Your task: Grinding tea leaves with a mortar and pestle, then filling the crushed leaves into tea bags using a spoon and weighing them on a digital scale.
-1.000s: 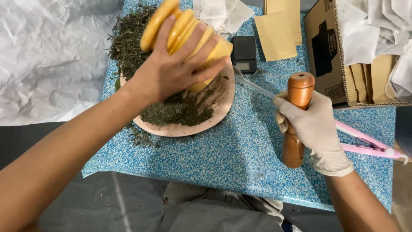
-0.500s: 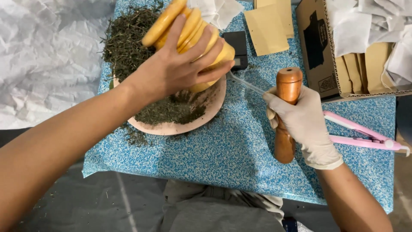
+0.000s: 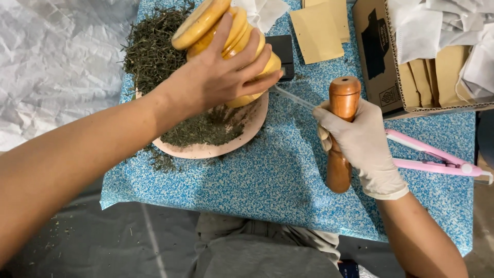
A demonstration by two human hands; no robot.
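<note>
Item, as I see it: left hand (image 3: 216, 77) fingers wrapped round tilted yellow mortar (image 3: 226, 38) over pink plate (image 3: 206, 150), part-filled with dried herbs (image 3: 203, 128); gloved right hand (image 3: 360, 141) fisted on wooden pestle (image 3: 340, 134); emptying seemingly near done.

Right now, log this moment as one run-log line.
left hand: grips tilted yellow wooden mortar over pink plate | right hand: gloved, grips wooden pestle

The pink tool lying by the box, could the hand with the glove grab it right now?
Probably not yet: the right hand is wrapped around the wooden pestle. The pink tool lies just beside it, nothing between, so it would need to let go first.
</note>
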